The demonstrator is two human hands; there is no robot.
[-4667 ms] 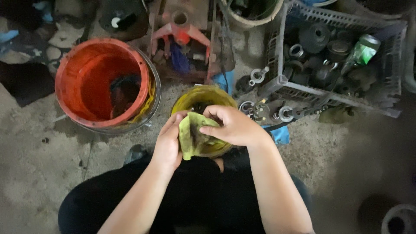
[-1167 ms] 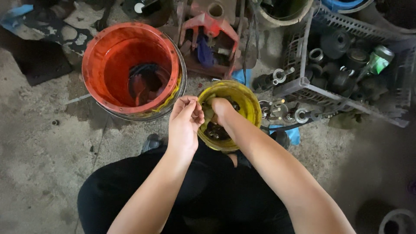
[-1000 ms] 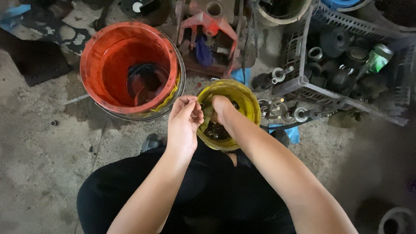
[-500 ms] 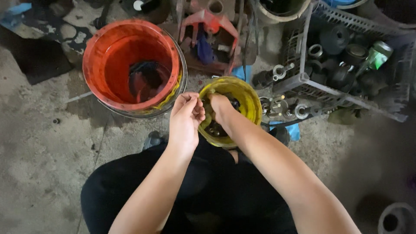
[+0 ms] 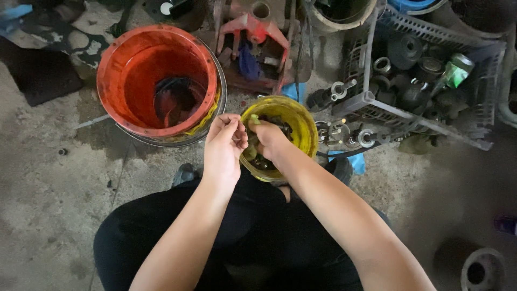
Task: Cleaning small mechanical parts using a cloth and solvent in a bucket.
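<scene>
The person crouches over a small round yellow plastic tub (image 5: 301, 121) standing on the stained concrete floor (image 5: 48, 188), just in front of the knees. The left hand (image 5: 223, 148) is held at the tub's left rim, its fingers curled together with the tips gathered inward; what they pinch cannot be told. The right hand (image 5: 269, 140) reaches into the tub from the near side, fingers bent around a crumpled yellow-green cloth (image 5: 251, 153) that shows between the two hands. Dark, oily metal parts (image 5: 277, 125) lie inside the tub.

A large round orange plastic bucket (image 5: 156, 81) stands just beside the tub, to its left, with dark contents at the bottom. A grey plastic lattice crate (image 5: 458, 116) filled with black and silver machine parts sits to the right. A red-painted metal bracket (image 5: 253, 37) lies beyond the tub
</scene>
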